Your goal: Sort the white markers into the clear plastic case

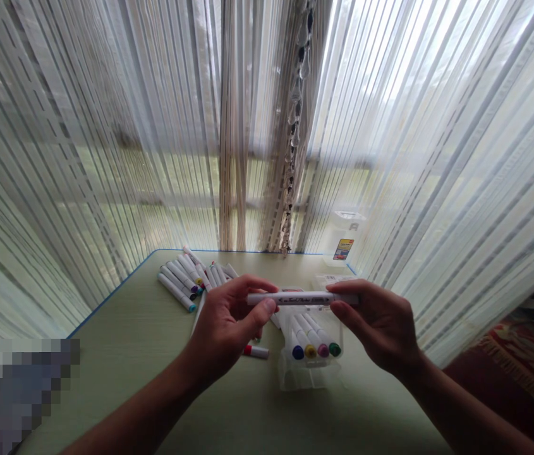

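Observation:
A white marker (302,298) with dark printing along its barrel is held level above the table, between my two hands. My left hand (231,322) pinches its left end with thumb and fingers. At the other end, my right hand (380,316) grips it the same way. Below and behind it sits a clear plastic case (295,378) holding several white markers (313,328), whose ends show blue, yellow, pink and green. A red-and-white marker (257,351) lies on the table by my left hand, which partly hides it.
More white markers (176,281) lie in a loose pile at the far left of the table (119,366). A clear container (340,237) with a yellow label stands at the back right. Sheer curtains (153,126) hang behind the table. Patterned fabric (522,360) is at the right.

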A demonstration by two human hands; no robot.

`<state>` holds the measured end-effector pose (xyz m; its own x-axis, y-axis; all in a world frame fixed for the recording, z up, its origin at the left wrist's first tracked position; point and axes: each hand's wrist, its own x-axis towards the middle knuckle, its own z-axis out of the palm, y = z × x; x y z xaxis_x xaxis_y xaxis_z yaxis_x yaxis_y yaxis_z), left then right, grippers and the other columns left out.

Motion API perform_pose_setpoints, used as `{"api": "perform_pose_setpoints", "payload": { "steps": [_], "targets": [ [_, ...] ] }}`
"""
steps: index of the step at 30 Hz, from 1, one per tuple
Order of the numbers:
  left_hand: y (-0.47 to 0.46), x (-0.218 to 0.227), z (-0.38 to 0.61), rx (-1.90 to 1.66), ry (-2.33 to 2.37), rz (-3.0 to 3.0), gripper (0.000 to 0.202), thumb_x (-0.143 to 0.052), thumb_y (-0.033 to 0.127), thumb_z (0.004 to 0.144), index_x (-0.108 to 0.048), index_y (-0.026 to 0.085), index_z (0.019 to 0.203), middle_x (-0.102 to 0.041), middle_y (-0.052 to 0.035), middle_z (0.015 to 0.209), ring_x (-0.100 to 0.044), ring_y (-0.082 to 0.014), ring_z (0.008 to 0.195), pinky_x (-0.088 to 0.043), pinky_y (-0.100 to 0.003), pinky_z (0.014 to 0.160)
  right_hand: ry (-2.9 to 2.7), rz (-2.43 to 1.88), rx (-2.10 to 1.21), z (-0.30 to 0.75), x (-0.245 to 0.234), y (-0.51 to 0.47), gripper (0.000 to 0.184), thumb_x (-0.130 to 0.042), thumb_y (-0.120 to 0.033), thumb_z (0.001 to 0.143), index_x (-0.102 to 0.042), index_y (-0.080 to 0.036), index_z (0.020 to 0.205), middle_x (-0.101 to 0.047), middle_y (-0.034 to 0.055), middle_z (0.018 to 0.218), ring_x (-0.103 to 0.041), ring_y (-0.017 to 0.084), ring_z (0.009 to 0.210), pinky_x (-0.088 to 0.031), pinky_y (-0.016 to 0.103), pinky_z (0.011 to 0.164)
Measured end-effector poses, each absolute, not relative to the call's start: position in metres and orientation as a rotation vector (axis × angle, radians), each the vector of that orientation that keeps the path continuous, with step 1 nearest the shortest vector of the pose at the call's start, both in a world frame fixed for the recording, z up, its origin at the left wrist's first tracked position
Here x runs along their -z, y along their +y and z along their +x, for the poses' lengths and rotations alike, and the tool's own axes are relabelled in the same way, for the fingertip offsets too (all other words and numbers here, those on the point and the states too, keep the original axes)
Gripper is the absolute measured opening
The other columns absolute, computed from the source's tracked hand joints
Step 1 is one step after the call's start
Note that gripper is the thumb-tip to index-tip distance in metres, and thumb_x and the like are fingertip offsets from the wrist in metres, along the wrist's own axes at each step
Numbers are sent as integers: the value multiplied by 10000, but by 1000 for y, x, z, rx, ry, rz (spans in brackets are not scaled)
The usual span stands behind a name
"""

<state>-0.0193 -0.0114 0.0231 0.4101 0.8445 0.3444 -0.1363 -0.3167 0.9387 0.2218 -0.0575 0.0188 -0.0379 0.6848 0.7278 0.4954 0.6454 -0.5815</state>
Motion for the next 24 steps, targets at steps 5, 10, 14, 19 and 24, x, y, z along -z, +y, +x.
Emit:
{"api": "perform_pose_setpoints", "payload": {
  "steps": [5,10,14,19,24],
  "targets": [
    [-13,-23,-19,-1122,656,1592,180,-730,281,848,-699,152,970,-623,19,670,-534,-80,515,-461,-178,466,-1686,-975,-210,222,-19,-58,126,-718,-185,878,-738,-209,1001,-760,44,801,-688,147,591,-504,190,452],
    [-12,-23,-18,-1124,681,1586,218,-734,323,853,-699,152,984,-614,22,622,-528,-86,491,-456,-187,457,-1675,-986,-187,222,-20,-59,115,-706,-189,882,-744,-198,991,-768,56,826,-711,163,643,-533,201,493],
    [-12,-22,-18,-1123,703,1591,229,-730,338,863,-697,154,997,-626,18,622,-537,-87,487,-452,-188,453,-1681,-991,-176,223,-20,-58,118,-705,-195,883,-746,-191,993,-766,59,821,-707,166,642,-535,210,499],
    [-12,-22,-18,-1111,708,1589,253,-741,342,856,-694,147,1010,-632,14,632,-542,-88,496,-458,-188,458,-1690,-1008,-156,223,-20,-58,119,-706,-216,885,-749,-180,989,-766,73,828,-711,184,657,-540,231,508],
    [-13,-22,-18,-1119,713,1565,268,-773,335,827,-694,141,995,-632,13,640,-530,-82,499,-445,-182,455,-1689,-1011,-139,222,-20,-57,114,-706,-210,880,-752,-181,980,-768,74,826,-715,192,665,-555,245,529]
  ]
}}
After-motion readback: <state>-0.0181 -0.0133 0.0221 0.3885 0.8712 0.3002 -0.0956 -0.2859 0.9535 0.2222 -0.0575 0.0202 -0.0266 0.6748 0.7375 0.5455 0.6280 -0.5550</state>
